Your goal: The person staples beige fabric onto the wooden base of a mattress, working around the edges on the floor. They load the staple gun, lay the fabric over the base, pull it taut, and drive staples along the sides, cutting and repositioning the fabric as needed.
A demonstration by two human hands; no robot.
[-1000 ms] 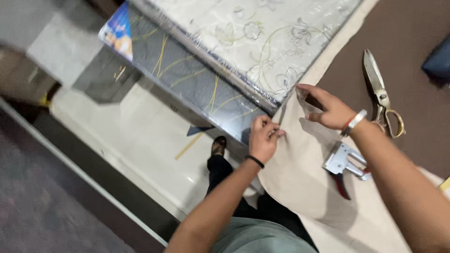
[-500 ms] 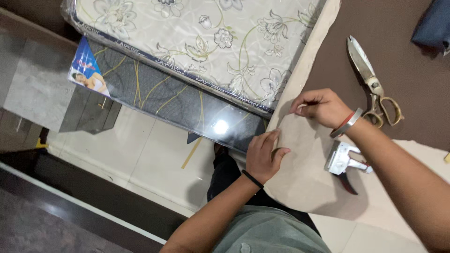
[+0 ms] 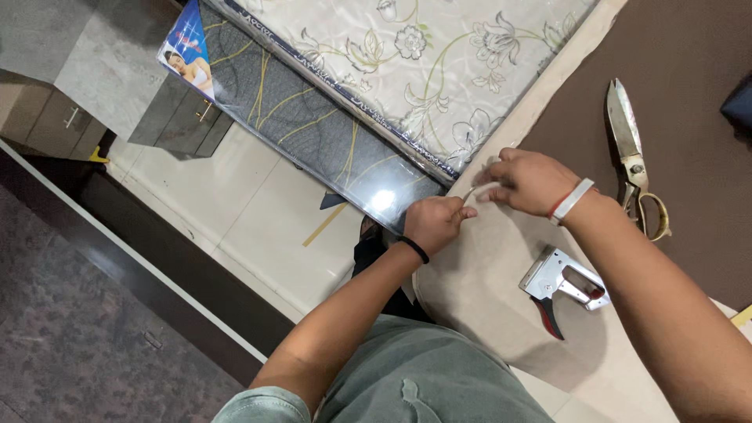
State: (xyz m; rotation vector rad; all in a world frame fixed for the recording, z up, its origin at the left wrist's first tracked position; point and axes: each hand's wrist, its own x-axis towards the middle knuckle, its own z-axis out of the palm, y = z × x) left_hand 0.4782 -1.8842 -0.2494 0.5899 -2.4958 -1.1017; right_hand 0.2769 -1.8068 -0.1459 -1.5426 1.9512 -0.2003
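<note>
Both hands meet at the edge of the beige fabric (image 3: 501,274), near the corner of the wrapped floral mattress (image 3: 407,70): the left hand (image 3: 435,223) pinches the fabric's border, and the right hand (image 3: 531,182) seems to grip the same fold, though motion blur hides its fingertips. Keeping the fold taut and even between both pinches would serve this step best. On the fabric lies one staple gun (image 3: 562,288); on the brown surface (image 3: 689,117), one pair of scissors (image 3: 633,160).

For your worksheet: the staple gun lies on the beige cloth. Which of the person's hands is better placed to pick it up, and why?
Probably the right hand. The staple gun lies just below the right forearm, on that side of the beige cloth. The left hand pinches the cloth edge further away, across the body.
</note>
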